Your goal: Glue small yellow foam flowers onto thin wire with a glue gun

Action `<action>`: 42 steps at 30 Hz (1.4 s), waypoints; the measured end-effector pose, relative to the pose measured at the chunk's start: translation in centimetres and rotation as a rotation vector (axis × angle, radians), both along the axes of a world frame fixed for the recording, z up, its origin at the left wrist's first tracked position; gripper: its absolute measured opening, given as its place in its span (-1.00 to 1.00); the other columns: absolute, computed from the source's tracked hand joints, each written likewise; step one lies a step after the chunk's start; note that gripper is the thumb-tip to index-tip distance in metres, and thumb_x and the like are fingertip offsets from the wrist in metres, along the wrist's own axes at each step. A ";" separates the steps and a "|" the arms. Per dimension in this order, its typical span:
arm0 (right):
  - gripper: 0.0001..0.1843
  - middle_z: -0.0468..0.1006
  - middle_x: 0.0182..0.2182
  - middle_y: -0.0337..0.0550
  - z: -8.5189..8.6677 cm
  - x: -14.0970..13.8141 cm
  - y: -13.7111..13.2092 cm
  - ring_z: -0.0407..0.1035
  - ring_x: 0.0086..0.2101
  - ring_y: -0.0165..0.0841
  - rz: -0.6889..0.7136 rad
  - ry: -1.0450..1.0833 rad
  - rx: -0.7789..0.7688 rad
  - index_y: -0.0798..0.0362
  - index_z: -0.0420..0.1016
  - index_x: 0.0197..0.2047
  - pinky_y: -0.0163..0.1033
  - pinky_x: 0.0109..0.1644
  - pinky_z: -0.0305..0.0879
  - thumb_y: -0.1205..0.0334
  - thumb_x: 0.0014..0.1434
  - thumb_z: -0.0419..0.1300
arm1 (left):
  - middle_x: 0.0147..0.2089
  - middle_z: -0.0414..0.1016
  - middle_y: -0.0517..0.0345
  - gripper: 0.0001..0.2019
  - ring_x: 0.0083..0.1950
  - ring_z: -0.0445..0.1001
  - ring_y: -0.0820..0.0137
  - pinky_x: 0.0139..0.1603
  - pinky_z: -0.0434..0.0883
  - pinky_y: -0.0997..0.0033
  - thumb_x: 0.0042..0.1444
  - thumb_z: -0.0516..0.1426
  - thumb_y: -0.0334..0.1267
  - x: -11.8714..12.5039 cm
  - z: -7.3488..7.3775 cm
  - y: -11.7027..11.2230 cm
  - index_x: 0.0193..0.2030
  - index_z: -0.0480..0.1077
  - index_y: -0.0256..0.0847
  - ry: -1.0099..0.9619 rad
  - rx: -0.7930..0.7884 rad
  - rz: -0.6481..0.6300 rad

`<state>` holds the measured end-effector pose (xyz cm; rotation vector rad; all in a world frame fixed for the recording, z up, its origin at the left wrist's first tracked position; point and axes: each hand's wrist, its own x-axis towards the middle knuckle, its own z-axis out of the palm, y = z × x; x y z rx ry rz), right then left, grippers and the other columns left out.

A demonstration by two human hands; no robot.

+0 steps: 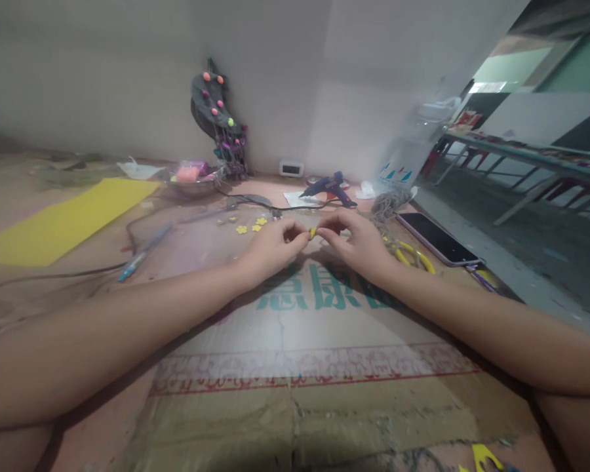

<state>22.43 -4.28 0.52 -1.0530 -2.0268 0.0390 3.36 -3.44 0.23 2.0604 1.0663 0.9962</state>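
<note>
Between the fingertips of both hands is a small yellow piece (313,233), mostly covered; it looks like the yellow flower cut-outs (250,227) lying just left of it. My left hand (279,246) pinches it from the left, thumb and index finger together. From the other side my right hand (351,239) pinches the same piece. Both hands are just above a printed cardboard sheet (314,328) with green characters and a red border. Yellow-handled scissors (417,252) lie just right of my right wrist.
A blue glue gun (329,189) with its cord lies behind my hands. To the right are grey yarn (391,204), a phone (440,239) and a large clear bottle (406,147). Yellow paper (73,219), a pen (145,252) and a bowl (191,183) are at left. A moon-shaped decoration (216,108) leans on the wall.
</note>
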 end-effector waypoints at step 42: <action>-0.81 0.44 -0.30 -0.11 -0.3 0.1 -0.3 0.38 -0.25 -0.29 0.148 -0.075 0.192 0.02 0.57 -0.18 -0.15 -0.18 0.34 0.30 0.26 0.11 | -0.33 0.51 0.14 -0.82 -0.30 0.42 0.38 -0.27 0.31 0.38 0.16 0.09 -0.17 0.0 -0.5 0.7 -0.37 0.40 -0.22 -0.099 -0.053 0.013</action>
